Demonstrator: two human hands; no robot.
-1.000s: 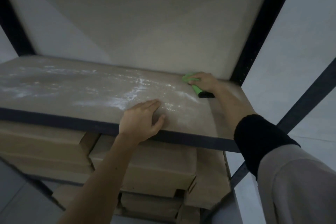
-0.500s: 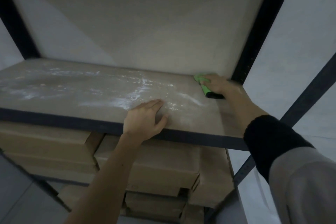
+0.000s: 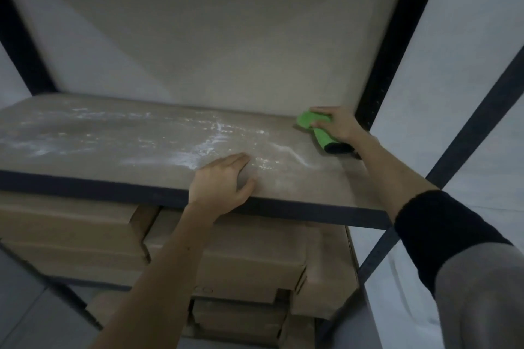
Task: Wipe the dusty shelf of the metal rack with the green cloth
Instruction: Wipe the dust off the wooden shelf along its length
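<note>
The shelf board [image 3: 113, 139] of the dark metal rack is brown and streaked with white dust across its middle and left. At its back right corner lies the green cloth [image 3: 317, 129], pressed down under my right hand [image 3: 337, 125], whose fingers curl over it. My left hand [image 3: 221, 183] rests flat on the front edge of the shelf, fingers straight, thumb at the rim. The part of the cloth under my right palm is hidden.
A dark rack upright [image 3: 388, 45] stands just right of the cloth, and a diagonal brace [image 3: 467, 127] crosses further right. Stacked cardboard boxes [image 3: 241, 261] fill the level below. The white wall [image 3: 212, 31] closes the back of the shelf.
My right hand has kept the cloth at the back right corner, shifting it slightly toward the upright. My left hand has stayed on the front edge. The camera has drifted a little.
</note>
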